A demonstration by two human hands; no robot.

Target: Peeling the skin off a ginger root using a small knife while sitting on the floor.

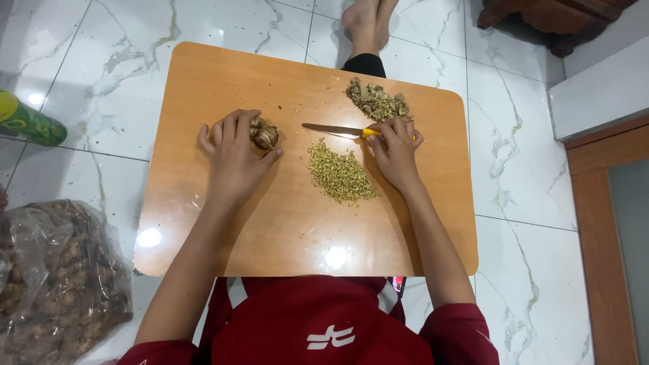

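Observation:
My left hand (233,152) rests on the wooden board (203,223) and grips a knobbly brown root piece (265,134) between thumb and fingers. My right hand (395,147) holds a knife (334,129) by its yellow handle, the blade lying flat and pointing left toward the root. Between the hands lies a pile of finely chopped greenish-yellow bits (341,176). A heap of brown peelings (378,101) sits at the board's far edge, just beyond my right hand.
The board stands low over a white marble floor (115,88). A clear plastic bag of brown roots (57,277) lies at the lower left. A green bottle (27,122) lies at the left edge. My bare feet (368,20) stretch out beyond the board. Wooden furniture (608,223) stands on the right.

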